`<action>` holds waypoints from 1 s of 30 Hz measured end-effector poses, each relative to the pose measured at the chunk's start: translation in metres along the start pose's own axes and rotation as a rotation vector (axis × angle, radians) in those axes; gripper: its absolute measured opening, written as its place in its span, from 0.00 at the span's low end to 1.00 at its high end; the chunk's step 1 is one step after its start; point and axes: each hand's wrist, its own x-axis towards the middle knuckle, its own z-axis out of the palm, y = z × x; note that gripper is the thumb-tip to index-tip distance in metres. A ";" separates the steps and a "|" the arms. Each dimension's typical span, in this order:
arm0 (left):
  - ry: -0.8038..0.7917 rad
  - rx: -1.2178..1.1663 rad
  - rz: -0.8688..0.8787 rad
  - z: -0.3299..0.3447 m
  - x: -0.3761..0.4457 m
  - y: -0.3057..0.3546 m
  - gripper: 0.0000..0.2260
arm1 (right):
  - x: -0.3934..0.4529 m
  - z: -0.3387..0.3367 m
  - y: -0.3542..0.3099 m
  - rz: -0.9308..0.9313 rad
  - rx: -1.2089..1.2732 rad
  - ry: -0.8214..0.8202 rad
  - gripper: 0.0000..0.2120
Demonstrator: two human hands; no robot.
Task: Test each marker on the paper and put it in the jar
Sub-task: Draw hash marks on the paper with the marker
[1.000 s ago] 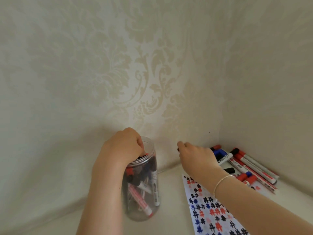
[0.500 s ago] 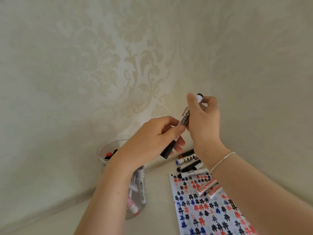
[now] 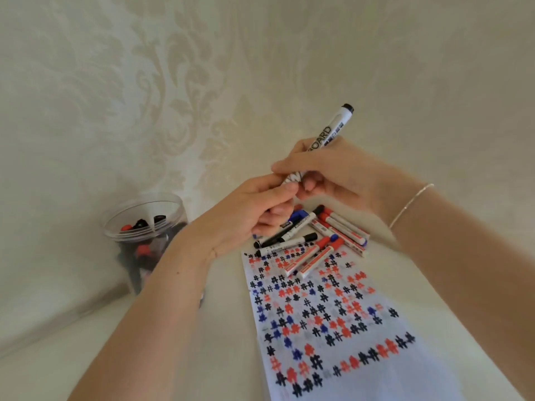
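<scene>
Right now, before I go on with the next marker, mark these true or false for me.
1. The right hand holds a marker. True.
2. The jar is empty. False: marker ends show inside it.
3. The paper is blank. False: it is covered with red, blue and black marks.
4. Loose markers lie at the paper's far end. True.
5. The left hand rests on the jar. False: it meets the right hand at the marker's lower end.

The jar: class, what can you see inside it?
Inside the clear jar, several markers stand with black and red caps uppermost. The left forearm covers its right side, so no count is possible.
</scene>
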 end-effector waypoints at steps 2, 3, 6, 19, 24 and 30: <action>-0.035 -0.043 0.010 0.013 0.005 -0.005 0.09 | -0.010 -0.013 0.000 0.020 0.019 -0.013 0.11; -0.053 -0.081 0.004 0.018 0.007 -0.007 0.09 | -0.015 -0.019 0.001 0.032 0.048 -0.007 0.11; -0.097 -0.166 -0.032 0.030 0.011 -0.014 0.09 | -0.025 -0.028 0.009 0.071 0.105 0.004 0.12; -0.267 -0.360 -0.179 0.058 0.019 -0.043 0.11 | -0.048 -0.047 0.036 0.120 0.054 0.091 0.09; 0.022 0.420 0.073 0.056 0.018 -0.032 0.11 | -0.039 -0.032 0.045 0.128 -0.078 0.279 0.14; 0.166 0.305 0.180 0.061 0.020 -0.035 0.12 | -0.025 -0.017 0.042 0.087 -0.084 0.427 0.08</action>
